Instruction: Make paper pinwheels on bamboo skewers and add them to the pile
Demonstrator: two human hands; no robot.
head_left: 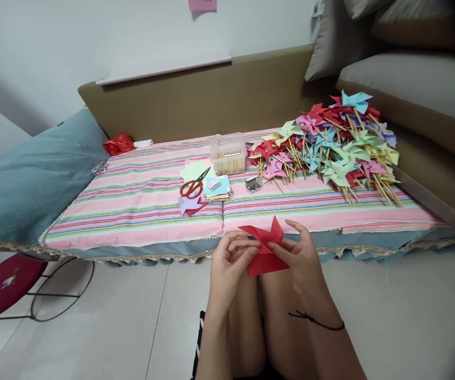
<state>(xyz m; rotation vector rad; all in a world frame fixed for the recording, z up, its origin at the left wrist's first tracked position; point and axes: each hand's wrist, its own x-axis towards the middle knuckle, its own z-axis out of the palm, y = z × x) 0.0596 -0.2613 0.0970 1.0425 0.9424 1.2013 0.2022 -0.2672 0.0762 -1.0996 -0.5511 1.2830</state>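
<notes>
A red paper pinwheel point(266, 264), partly folded with pointed tips standing up, is held above my lap. My left hand point(233, 258) pinches its left side between thumb and fingers. On the right side, my right hand point(296, 250) grips the paper with its thumb pressed near the centre and one finger raised. Beyond the hands on the sofa lie red-handled scissors point(191, 188), a stack of coloured paper squares point(217, 187), a purple cut sheet point(189, 205) and a small open box of metal pins point(254, 184).
A clear plastic box point(229, 153) holds wooden sticks. Finished pinwheels point(342, 158) on sticks are heaped at the right. A red plastic bag point(119, 144) lies at the far left of the striped cloth point(132, 203). A red stool point(9, 285) stands at the left.
</notes>
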